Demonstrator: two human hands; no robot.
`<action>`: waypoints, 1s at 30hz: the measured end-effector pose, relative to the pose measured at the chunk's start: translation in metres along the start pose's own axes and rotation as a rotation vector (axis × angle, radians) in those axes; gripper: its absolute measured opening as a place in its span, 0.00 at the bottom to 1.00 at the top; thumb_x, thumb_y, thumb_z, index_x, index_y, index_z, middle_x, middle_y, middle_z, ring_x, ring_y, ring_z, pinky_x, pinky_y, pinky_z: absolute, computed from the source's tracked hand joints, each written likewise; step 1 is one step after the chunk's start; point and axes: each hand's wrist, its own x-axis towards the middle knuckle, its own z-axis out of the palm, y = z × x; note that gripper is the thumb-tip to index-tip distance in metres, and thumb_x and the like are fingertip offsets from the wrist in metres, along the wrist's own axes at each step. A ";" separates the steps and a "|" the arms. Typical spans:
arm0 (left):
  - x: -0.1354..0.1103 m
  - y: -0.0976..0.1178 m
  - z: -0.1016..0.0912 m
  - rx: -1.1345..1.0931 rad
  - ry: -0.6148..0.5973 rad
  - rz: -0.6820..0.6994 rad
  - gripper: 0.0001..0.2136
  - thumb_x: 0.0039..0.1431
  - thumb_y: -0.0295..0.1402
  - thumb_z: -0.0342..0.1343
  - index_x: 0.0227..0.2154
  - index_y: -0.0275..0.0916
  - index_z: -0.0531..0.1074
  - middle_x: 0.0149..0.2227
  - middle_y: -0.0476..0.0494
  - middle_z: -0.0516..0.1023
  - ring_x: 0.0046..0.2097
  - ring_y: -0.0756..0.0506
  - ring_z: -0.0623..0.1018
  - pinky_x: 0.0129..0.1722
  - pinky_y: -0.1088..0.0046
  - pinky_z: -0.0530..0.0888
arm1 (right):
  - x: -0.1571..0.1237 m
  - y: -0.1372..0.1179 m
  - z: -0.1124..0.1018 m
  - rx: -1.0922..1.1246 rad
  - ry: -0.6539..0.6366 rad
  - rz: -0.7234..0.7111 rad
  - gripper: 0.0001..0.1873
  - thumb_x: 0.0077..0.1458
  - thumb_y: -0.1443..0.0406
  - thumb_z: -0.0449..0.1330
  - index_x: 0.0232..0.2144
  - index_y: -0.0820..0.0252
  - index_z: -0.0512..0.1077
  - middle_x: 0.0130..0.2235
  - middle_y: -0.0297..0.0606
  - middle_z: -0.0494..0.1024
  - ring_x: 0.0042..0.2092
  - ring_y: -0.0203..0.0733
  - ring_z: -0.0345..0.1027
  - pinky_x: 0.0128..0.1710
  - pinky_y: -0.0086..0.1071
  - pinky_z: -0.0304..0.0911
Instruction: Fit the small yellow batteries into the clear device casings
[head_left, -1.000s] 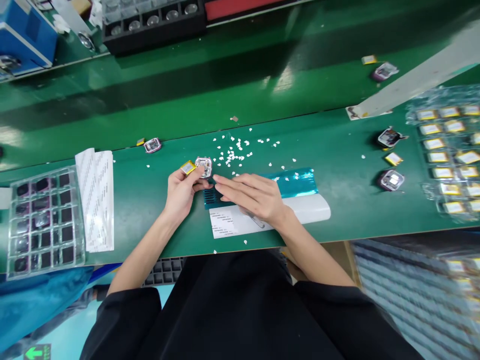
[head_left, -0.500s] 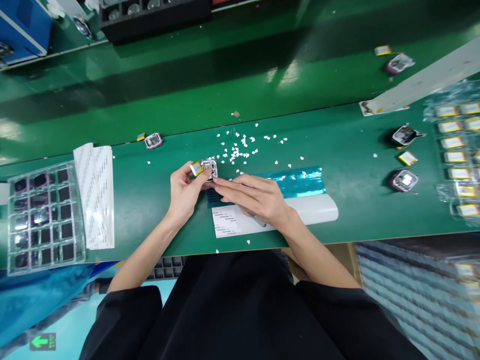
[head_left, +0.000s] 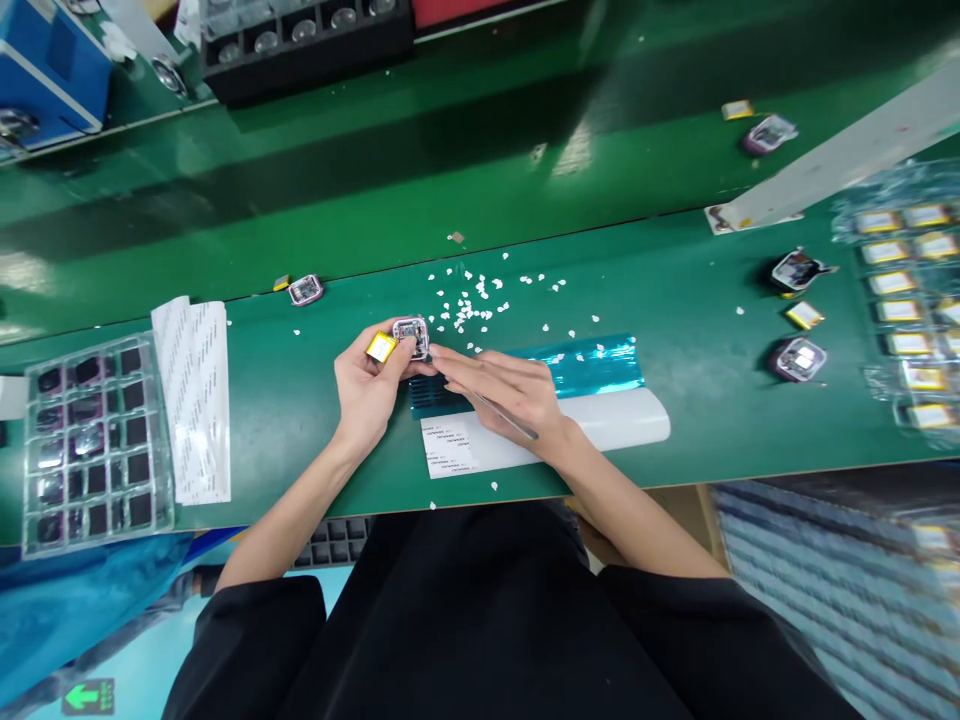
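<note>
The module's inner parts were too small to make out, and the tweezers' tips were hidden behind fingers. The left hand gripped the module and its yellow battery; the right hand, just beside it, pinched the tweezers, aimed at the module — contact unclear. Print on the white sheet was unreadable.
</note>
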 end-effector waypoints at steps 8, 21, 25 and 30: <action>0.004 -0.004 -0.005 -0.016 0.011 -0.074 0.17 0.48 0.34 0.73 0.41 0.40 0.78 0.36 0.49 0.83 0.33 0.51 0.81 0.35 0.75 0.82 | 0.001 0.005 -0.007 -0.125 -0.078 -0.048 0.29 0.68 0.70 0.59 0.67 0.51 0.63 0.59 0.35 0.78 0.40 0.38 0.78 0.41 0.36 0.78; 0.131 0.028 -0.028 0.985 0.156 0.271 0.12 0.60 0.34 0.59 0.46 0.36 0.73 0.30 0.44 0.80 0.33 0.41 0.81 0.41 0.63 0.77 | 0.005 0.008 -0.014 -0.318 -0.073 -0.088 0.13 0.71 0.67 0.55 0.50 0.55 0.78 0.54 0.29 0.81 0.33 0.34 0.73 0.34 0.30 0.75; 0.128 0.044 -0.073 1.274 0.133 0.431 0.17 0.57 0.25 0.51 0.47 0.37 0.76 0.49 0.33 0.81 0.54 0.32 0.78 0.58 0.50 0.70 | 0.005 0.012 -0.016 -0.303 -0.076 -0.047 0.13 0.71 0.67 0.54 0.51 0.56 0.77 0.54 0.30 0.82 0.35 0.35 0.74 0.37 0.31 0.75; 0.101 0.038 -0.120 1.277 -0.039 0.400 0.16 0.55 0.33 0.55 0.46 0.39 0.77 0.55 0.35 0.78 0.61 0.32 0.73 0.64 0.51 0.66 | 0.005 0.013 -0.016 -0.342 -0.114 -0.049 0.13 0.70 0.67 0.56 0.51 0.54 0.78 0.54 0.29 0.82 0.34 0.35 0.74 0.35 0.32 0.75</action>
